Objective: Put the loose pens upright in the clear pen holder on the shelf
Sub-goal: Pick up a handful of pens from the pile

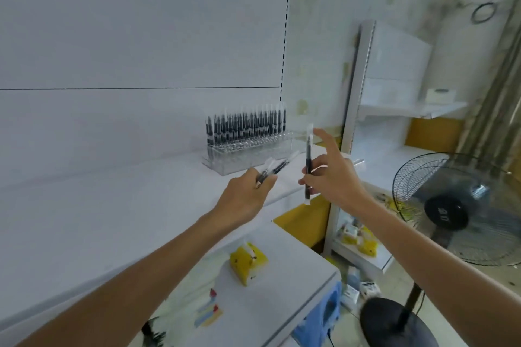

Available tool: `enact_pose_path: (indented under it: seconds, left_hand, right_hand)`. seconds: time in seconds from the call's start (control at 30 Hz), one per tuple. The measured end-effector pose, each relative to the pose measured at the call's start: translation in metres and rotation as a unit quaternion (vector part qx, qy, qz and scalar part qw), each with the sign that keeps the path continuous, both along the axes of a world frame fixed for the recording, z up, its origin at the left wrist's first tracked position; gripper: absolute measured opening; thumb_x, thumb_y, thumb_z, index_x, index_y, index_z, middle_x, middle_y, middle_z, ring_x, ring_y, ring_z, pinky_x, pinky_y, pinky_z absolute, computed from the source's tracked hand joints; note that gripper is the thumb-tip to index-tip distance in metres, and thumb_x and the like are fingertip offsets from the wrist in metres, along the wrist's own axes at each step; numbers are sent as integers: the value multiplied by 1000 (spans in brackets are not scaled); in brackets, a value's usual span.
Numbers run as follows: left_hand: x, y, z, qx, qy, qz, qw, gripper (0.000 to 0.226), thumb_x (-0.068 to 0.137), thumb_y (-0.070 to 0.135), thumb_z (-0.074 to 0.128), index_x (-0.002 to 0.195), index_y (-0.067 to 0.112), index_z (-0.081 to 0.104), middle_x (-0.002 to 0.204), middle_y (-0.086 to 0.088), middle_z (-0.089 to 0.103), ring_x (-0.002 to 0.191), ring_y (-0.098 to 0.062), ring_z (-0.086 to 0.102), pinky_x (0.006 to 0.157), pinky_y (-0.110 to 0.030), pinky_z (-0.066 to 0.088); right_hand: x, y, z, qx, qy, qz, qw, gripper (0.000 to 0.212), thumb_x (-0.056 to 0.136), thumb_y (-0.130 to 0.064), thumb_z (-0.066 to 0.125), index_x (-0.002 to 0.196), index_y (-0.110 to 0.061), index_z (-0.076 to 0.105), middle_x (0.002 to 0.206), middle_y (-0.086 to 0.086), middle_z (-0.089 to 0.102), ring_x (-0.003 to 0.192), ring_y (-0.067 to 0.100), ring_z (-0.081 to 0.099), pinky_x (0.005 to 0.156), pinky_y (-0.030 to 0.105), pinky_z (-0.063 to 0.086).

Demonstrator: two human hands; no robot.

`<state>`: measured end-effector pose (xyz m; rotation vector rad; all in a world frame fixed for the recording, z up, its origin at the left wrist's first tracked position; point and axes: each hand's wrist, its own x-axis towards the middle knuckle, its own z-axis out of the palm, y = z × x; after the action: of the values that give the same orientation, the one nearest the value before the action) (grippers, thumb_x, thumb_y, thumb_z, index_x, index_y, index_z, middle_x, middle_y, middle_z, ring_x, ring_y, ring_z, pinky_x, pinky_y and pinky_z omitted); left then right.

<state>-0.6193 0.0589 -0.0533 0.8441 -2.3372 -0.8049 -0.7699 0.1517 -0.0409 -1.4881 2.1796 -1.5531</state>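
A clear pen holder (255,156) stands on the white shelf (141,194), its back rows filled with several upright black pens (245,128); the front rows look empty. My left hand (245,194) grips a small bunch of loose pens (277,167), their clear caps pointing toward the holder. To the right, my right hand (329,175) pinches a single black pen (308,166) held upright, with the index finger stretched out toward the holder's right end. Both hands hover just in front of the holder.
A lower shelf (282,290) carries a yellow packet (248,262) and small coloured items (208,311). A standing fan (456,214) is at the right. A second white shelf unit (394,87) stands behind it, and a blue stool (324,315) sits on the floor.
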Motion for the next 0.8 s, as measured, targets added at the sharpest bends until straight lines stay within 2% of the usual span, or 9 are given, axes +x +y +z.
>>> enact_pose_path:
  seconds: [0.1,0.2,0.27,0.33,0.47,0.53,0.6,0.7,0.8]
  left_hand:
    - [-22,-22,0,-17,10,10,1000,32,97,40,40,80,13,42,70,2,44,61,-13,40,53,-26,27]
    - [-45,-46,7,-31,11,33,999,31,97,35,42,71,19,35,67,2,41,56,-10,36,50,-25,25]
    - [-60,-58,11,-30,18,44,998,29,98,34,41,75,17,36,67,2,40,56,-10,35,49,-24,24]
    - [-75,-68,13,-26,24,53,998,26,98,33,41,80,15,39,69,1,42,57,-10,36,49,-23,25]
    - [-100,-83,15,-16,29,53,998,23,98,32,41,83,15,42,84,-9,56,66,-15,46,53,-19,32]
    - [-109,-89,16,-17,40,57,997,23,98,32,40,82,15,42,80,-6,56,61,-12,44,47,-13,33]
    - [-117,-94,18,-15,74,83,994,25,99,31,39,81,14,42,72,-4,49,54,-11,39,43,-11,32]
    - [-129,-98,19,-17,121,145,982,28,97,34,42,78,13,41,65,-1,41,50,-11,35,40,-11,30]
    - [-146,-96,18,-34,108,188,976,26,95,33,48,74,20,41,63,3,40,50,-9,35,41,-8,32]
  right_hand:
    - [-26,-30,-7,-7,-8,-10,1000,70,79,3,68,134,-24,34,88,8,65,80,23,69,73,44,58]
    - [-60,-64,3,-21,-56,-7,998,34,84,2,63,113,-9,51,87,6,64,77,18,70,73,47,58]
    - [-82,-86,8,-35,-68,1,997,15,88,-1,59,99,-10,54,84,6,66,75,18,70,75,47,58]
    - [-100,-102,9,-54,-57,-4,997,6,91,-9,56,89,-14,54,80,6,69,78,23,70,78,46,56]
    - [-134,-132,13,-75,-14,-5,997,5,91,-16,57,88,-13,58,84,7,67,82,29,65,74,40,57]
    - [-151,-150,21,-84,-3,23,996,3,91,-13,59,92,-11,58,87,6,65,80,24,65,66,32,59]
    - [-170,-167,30,-95,11,53,994,14,89,-8,61,101,-10,54,92,8,65,76,20,66,61,28,59]
    - [-194,-192,44,-125,18,95,987,39,87,-3,61,121,-10,45,91,11,66,74,22,67,67,39,59]
    - [-214,-213,52,-153,9,129,980,61,86,-2,61,138,-19,33,91,9,65,73,22,67,70,44,58]
